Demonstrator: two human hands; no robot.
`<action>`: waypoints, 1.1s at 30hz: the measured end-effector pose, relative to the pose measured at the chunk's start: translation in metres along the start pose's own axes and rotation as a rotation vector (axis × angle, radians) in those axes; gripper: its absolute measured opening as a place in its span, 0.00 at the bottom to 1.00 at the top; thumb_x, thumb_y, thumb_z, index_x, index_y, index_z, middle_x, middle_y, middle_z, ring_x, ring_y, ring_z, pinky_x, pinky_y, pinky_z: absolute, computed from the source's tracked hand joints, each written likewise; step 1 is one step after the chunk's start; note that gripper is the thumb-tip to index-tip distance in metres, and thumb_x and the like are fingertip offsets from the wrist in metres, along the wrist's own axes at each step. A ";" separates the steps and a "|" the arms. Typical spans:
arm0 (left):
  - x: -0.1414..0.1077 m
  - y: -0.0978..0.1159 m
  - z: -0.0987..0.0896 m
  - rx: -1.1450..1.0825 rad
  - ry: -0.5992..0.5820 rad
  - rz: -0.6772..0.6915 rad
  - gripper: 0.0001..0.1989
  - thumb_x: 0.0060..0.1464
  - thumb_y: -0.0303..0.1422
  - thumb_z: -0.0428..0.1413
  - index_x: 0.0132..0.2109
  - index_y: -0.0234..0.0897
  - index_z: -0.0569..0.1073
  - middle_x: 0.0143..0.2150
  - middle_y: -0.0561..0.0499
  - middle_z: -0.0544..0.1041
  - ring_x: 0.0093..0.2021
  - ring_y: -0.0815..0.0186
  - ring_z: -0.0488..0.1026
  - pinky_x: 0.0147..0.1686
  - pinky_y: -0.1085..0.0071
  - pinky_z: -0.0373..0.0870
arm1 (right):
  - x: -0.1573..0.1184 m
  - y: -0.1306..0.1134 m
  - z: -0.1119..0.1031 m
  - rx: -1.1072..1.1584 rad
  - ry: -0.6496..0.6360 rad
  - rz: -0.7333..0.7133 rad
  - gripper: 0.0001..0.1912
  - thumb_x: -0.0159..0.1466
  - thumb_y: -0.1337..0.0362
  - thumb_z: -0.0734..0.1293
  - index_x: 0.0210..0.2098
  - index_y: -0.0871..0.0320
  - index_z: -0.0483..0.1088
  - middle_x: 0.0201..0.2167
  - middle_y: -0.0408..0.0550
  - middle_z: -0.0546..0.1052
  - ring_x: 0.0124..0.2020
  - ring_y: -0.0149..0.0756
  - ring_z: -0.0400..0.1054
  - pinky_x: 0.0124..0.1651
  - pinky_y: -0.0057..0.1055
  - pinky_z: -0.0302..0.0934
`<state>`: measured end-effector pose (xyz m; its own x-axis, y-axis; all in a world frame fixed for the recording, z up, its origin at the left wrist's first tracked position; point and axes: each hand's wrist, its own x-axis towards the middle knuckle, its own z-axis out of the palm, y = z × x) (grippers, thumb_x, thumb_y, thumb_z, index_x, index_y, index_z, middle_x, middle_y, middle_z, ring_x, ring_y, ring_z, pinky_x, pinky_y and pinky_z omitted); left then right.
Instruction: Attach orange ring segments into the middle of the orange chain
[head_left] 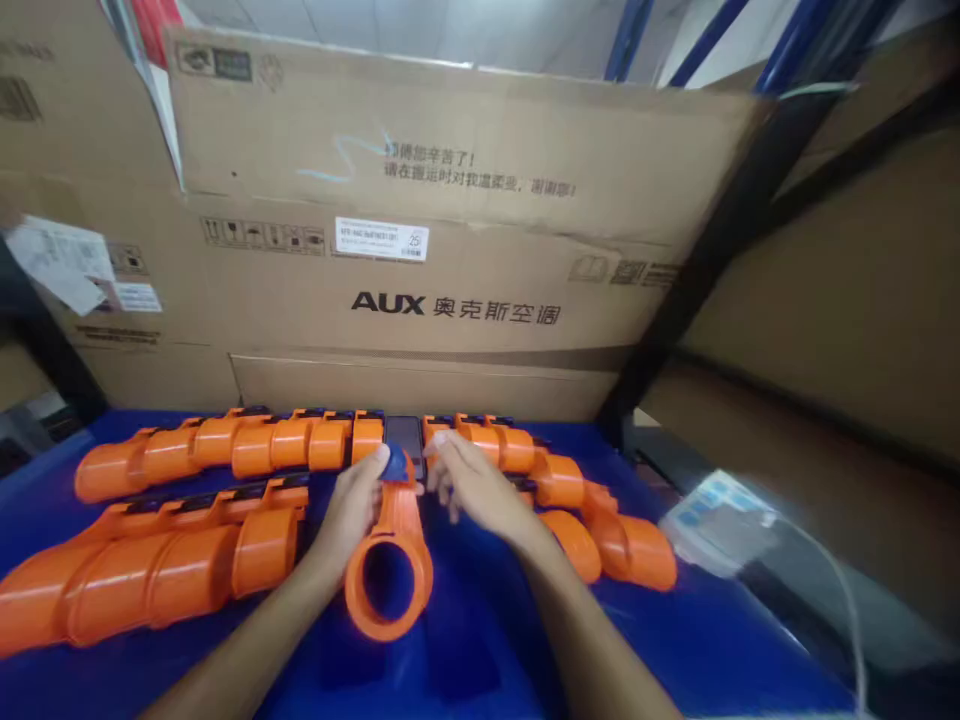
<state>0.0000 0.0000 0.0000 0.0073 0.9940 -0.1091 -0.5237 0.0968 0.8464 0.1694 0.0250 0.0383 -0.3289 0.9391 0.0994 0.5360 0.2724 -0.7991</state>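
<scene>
blue surface [675, 650] below, left hand [356, 510] pinches orange ringed part [401, 520], right hand [476, 485] half-curled, empty.

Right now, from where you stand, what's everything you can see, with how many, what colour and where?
Held ring part: one, orange with blue end, centre
Other round parts: many, overlapping, orange, two rows at left and a group at right
Flat rectangle: one, dark, back middle
Work surface: one, blue, under the parts
Cardboard panel: one, brown, printed AUX, behind
Label: one, white, on that panel
Posts: two, black, left and right
Beams: at least three, blue, top right
Packet: one, white and blue, right
Cord: one, whitish, right
Left hand: one, bare, gripping the held part
Right hand: one, bare, beside it
</scene>
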 end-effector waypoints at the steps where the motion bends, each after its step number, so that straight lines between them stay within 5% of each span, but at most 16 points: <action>1: 0.000 0.002 -0.002 -0.025 0.000 -0.054 0.30 0.47 0.56 0.64 0.40 0.29 0.78 0.25 0.44 0.81 0.25 0.58 0.79 0.24 0.69 0.74 | -0.004 0.001 -0.005 -0.111 -0.050 0.013 0.16 0.74 0.56 0.51 0.41 0.56 0.65 0.26 0.44 0.74 0.21 0.31 0.66 0.23 0.24 0.56; 5: 0.000 0.008 -0.005 -0.126 -0.021 -0.175 0.31 0.50 0.58 0.59 0.41 0.31 0.78 0.25 0.45 0.80 0.26 0.56 0.80 0.26 0.65 0.76 | -0.020 0.006 -0.013 -0.415 -0.343 0.178 0.03 0.63 0.64 0.66 0.37 0.56 0.68 0.18 0.42 0.72 0.15 0.33 0.64 0.21 0.26 0.56; 7: -0.002 0.010 -0.003 -0.168 -0.034 -0.178 0.30 0.50 0.58 0.59 0.42 0.32 0.78 0.25 0.45 0.80 0.26 0.55 0.80 0.28 0.64 0.77 | -0.025 0.007 -0.010 -0.464 -0.499 0.299 0.11 0.58 0.70 0.67 0.41 0.55 0.69 0.14 0.39 0.70 0.12 0.34 0.62 0.19 0.28 0.58; 10: -0.005 0.011 -0.002 -0.171 -0.045 -0.183 0.31 0.50 0.59 0.58 0.42 0.32 0.78 0.26 0.44 0.81 0.27 0.55 0.80 0.27 0.64 0.76 | -0.026 0.006 -0.004 -0.467 -0.564 0.333 0.21 0.52 0.77 0.66 0.43 0.54 0.69 0.15 0.38 0.71 0.11 0.34 0.63 0.20 0.29 0.59; 13: -0.006 0.010 -0.003 -0.089 -0.020 -0.201 0.34 0.49 0.60 0.58 0.41 0.30 0.79 0.26 0.42 0.81 0.27 0.54 0.80 0.25 0.66 0.74 | -0.024 0.004 -0.005 -0.514 -0.474 0.164 0.18 0.50 0.78 0.66 0.38 0.54 0.71 0.22 0.42 0.75 0.16 0.34 0.66 0.23 0.28 0.56; 17: -0.007 0.007 -0.002 0.003 0.019 -0.088 0.34 0.47 0.59 0.60 0.44 0.29 0.80 0.28 0.42 0.82 0.28 0.55 0.80 0.22 0.70 0.70 | -0.020 0.004 -0.016 -0.518 -0.157 -0.107 0.11 0.56 0.76 0.63 0.34 0.54 0.69 0.26 0.43 0.74 0.27 0.34 0.67 0.29 0.27 0.50; 25: -0.004 -0.002 0.000 0.082 -0.049 -0.018 0.33 0.47 0.58 0.61 0.41 0.28 0.80 0.32 0.39 0.84 0.27 0.55 0.80 0.26 0.67 0.72 | -0.006 0.014 -0.024 -0.160 0.094 -0.164 0.09 0.59 0.74 0.61 0.35 0.54 0.63 0.19 0.35 0.63 0.22 0.31 0.58 0.27 0.27 0.46; 28: -0.003 -0.003 0.000 0.037 -0.042 -0.006 0.30 0.48 0.56 0.62 0.39 0.29 0.80 0.32 0.39 0.84 0.26 0.58 0.79 0.27 0.68 0.73 | 0.000 0.016 -0.019 0.064 0.125 -0.214 0.02 0.66 0.65 0.62 0.38 0.53 0.62 0.20 0.34 0.63 0.21 0.30 0.57 0.27 0.27 0.48; 33: -0.005 0.004 -0.002 -0.069 -0.037 -0.155 0.33 0.50 0.59 0.58 0.39 0.28 0.81 0.28 0.40 0.82 0.23 0.58 0.77 0.23 0.68 0.72 | 0.004 0.016 -0.011 0.325 0.117 -0.183 0.11 0.70 0.51 0.61 0.45 0.51 0.62 0.23 0.35 0.65 0.23 0.31 0.59 0.27 0.27 0.51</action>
<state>-0.0034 -0.0047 0.0027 0.1233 0.9686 -0.2158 -0.5708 0.2471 0.7830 0.1854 0.0351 0.0324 -0.2951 0.9039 0.3097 0.1968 0.3747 -0.9060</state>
